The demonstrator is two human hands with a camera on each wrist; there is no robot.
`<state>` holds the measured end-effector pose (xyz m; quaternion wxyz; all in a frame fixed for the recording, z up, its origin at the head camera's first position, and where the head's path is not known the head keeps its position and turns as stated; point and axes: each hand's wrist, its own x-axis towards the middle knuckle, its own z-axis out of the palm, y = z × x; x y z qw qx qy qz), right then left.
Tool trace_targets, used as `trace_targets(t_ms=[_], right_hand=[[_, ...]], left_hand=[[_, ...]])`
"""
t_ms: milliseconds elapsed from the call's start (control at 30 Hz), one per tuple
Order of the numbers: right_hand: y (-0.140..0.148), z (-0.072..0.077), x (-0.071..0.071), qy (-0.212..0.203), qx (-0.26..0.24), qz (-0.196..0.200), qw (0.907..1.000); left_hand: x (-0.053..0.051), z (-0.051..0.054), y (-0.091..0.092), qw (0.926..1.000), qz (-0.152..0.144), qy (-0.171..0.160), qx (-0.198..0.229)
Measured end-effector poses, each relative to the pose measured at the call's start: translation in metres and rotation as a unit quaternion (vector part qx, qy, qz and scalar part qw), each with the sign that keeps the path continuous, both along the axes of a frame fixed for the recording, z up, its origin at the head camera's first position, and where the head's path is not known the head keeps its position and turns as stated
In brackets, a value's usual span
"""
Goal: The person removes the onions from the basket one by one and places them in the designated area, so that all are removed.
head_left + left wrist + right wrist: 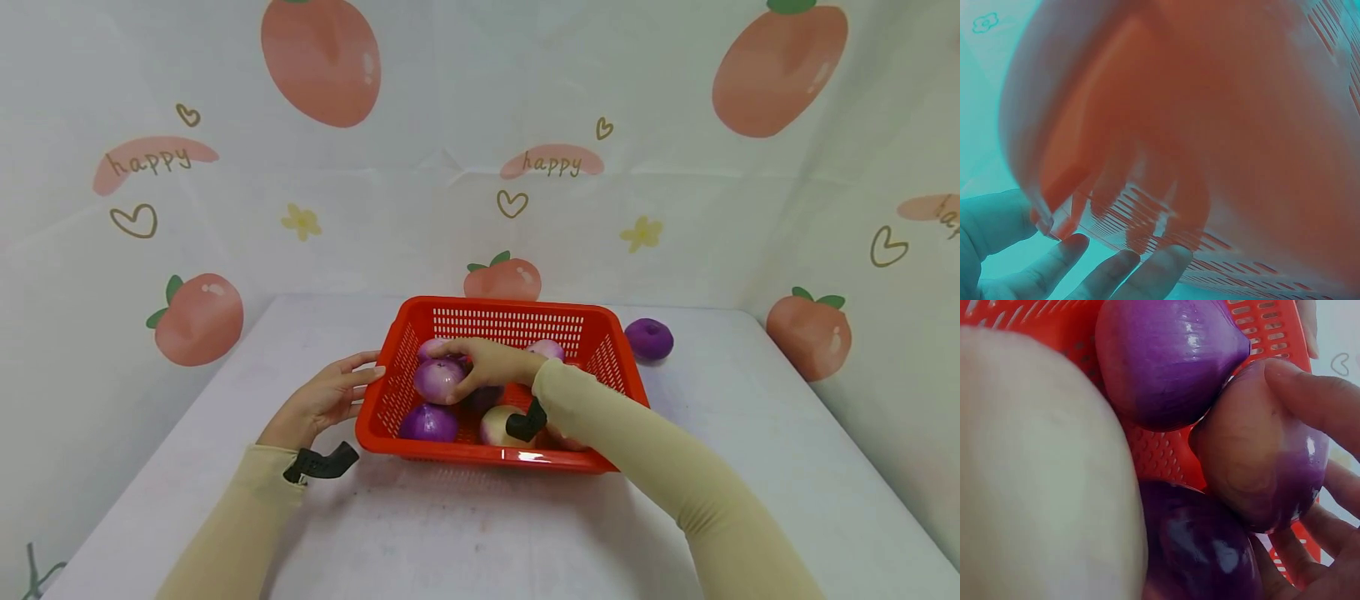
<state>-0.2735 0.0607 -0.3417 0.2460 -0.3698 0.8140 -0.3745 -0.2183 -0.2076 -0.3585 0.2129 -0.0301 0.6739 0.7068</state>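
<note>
A red plastic basket (487, 451) with slotted walls holds several onions. My right hand (495, 364) reaches inside and grips a light purple onion (438, 381) between thumb and fingers; in the right wrist view this onion (1254, 456) shows a brownish patch. Close to it lie a purple onion (1166, 359) and a darker onion (1200, 544). My left hand (322, 400) is at the basket's left side, thumb on the rim and fingertips against the outer wall. In the left wrist view the fingers (1147, 269) touch the slotted wall.
A pale onion (498, 425) and a deep purple onion (429, 423) sit along the basket's near wall. Another onion (547, 348) is near the far right. Outside, right of the basket, lies a purple onion (649, 340) on the white table (480, 533).
</note>
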Motion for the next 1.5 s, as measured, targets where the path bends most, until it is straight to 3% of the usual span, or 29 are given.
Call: trace_targets(t_ms=[200,467,733,967,1200,1267,1500], right_hand=[[0.003,0.003,-0.001,0.004,-0.014,0.000,0.9999],[0.034,0.033,-0.003,0.035,-0.026,-0.075,0.9962],[0.084,0.067,-0.014,0.032,-0.133,-0.129,0.9822],[0.136,0.085,-0.015,0.001,-0.223,-0.216,0.9506],[0.189,0.088,-0.011,0.007,-0.291,-0.279,0.9149],[0.203,0.085,-0.009,-0.001,-0.327,-0.280,0.9026],[0.250,0.065,-0.004,-0.047,-0.453,-0.275,0.8466]], left_hand=[[0.001,0.000,0.000,1.0000,0.000,-0.003,0.004],[0.000,-0.001,0.000,1.0000,-0.004,-0.001,0.006],[-0.002,-0.001,0.001,1.0000,0.000,-0.003,0.001],[-0.002,-0.002,0.000,0.9999,-0.005,0.000,0.013],[-0.002,-0.003,-0.002,0.9994,-0.017,0.005,0.029],[-0.002,-0.003,-0.002,0.9995,-0.017,0.005,0.027],[-0.002,-0.003,-0.002,0.9998,-0.011,0.003,0.018]])
